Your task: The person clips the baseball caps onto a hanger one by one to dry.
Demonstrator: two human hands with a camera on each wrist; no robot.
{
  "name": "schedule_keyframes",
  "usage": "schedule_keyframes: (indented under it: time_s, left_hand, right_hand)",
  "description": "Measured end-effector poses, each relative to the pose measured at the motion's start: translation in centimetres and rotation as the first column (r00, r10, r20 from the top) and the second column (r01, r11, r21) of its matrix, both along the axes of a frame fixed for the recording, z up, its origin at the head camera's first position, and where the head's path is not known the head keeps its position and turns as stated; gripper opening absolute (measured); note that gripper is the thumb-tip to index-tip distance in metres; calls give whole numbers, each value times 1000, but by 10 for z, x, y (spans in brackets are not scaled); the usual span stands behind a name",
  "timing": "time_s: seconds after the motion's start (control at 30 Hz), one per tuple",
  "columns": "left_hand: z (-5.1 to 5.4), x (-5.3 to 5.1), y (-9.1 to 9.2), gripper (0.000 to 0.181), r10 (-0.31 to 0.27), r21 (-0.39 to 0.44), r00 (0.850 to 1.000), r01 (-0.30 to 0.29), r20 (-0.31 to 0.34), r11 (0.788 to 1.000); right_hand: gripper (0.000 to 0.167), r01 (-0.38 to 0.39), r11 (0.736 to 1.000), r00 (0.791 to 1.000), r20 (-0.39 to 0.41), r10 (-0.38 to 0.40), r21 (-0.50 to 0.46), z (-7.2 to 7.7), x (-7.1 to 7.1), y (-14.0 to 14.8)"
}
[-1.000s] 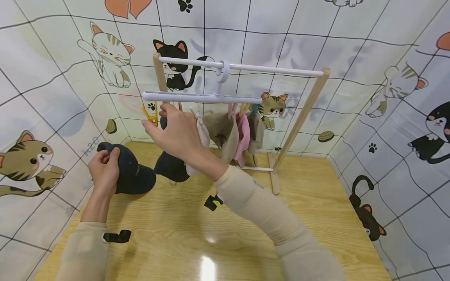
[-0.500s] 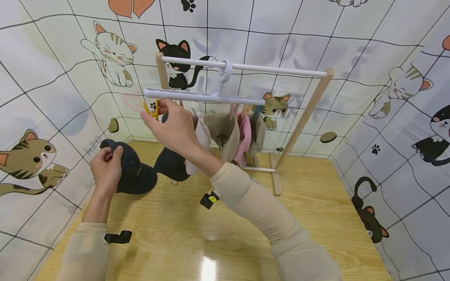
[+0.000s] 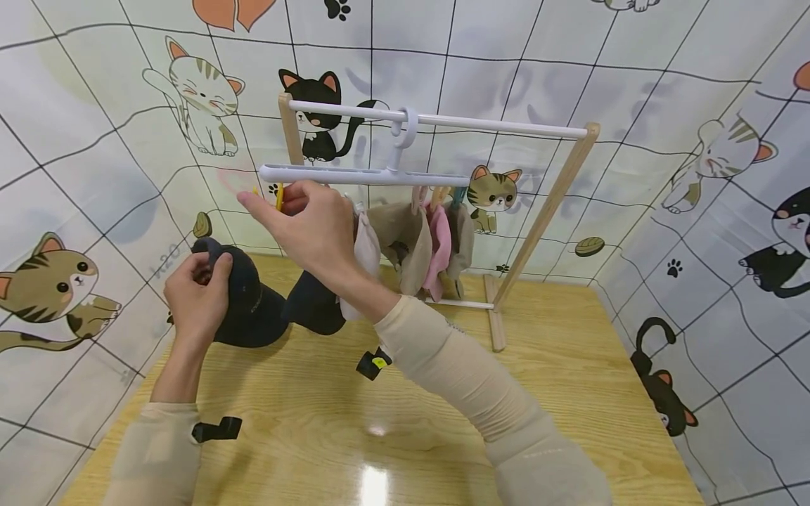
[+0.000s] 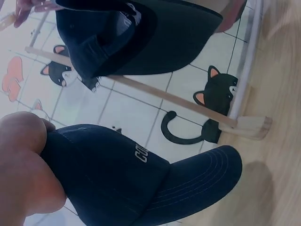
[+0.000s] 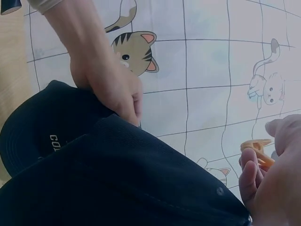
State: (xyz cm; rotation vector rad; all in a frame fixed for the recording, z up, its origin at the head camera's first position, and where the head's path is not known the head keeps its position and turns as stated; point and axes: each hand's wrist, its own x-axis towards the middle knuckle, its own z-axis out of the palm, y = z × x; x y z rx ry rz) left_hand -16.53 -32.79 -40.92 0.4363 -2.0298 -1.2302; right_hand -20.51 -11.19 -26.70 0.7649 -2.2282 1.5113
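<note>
In the head view my left hand [image 3: 197,299] pinches the back edge of a dark navy baseball cap [image 3: 243,299], whose brim points right. The left wrist view shows this held cap [image 4: 106,169] from the side, with pale lettering on its front. My right hand [image 3: 316,232] is at the left end of a white hanger bar [image 3: 335,174]. Its curled fingers touch a yellow clothespin [image 5: 257,145] under the bar, and the thumb lies along the other side. A second navy cap [image 3: 316,306] hangs behind my right forearm, partly hidden.
The hanger hooks over a white rod [image 3: 493,126] on a wooden-legged rack [image 3: 545,211]. Beige cloth [image 3: 401,246], pink cloth [image 3: 438,246] and white cloth [image 3: 365,249] hang from clothespins. A wood-grain table [image 3: 405,422] lies below, with cat-print walls [image 3: 696,316] around it.
My left hand has brought the cap slightly right and up, closer to the hanging cap. My right hand has shifted a little left around the yellow clothespin, its thumb now higher.
</note>
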Motion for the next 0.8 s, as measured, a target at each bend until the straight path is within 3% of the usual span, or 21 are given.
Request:
schedule_keyframes:
  time_s: [0.27,0.6,0.8]
  left_hand:
    - [17,8,14,34,-38,-81,995,31,-87,996]
    - [30,14,28,33,-74,-122,992,61,-103,991]
    - [37,16,36,31,-105,-124,989,92,-102,988]
  right_hand:
    - [42,56,998,995,-87,-57,-18,0,1,-3]
    - [37,-20,997,999,-29,17,-74,-2,1,3]
    - [36,-79,996,996,25,80,-32,2,3,14]
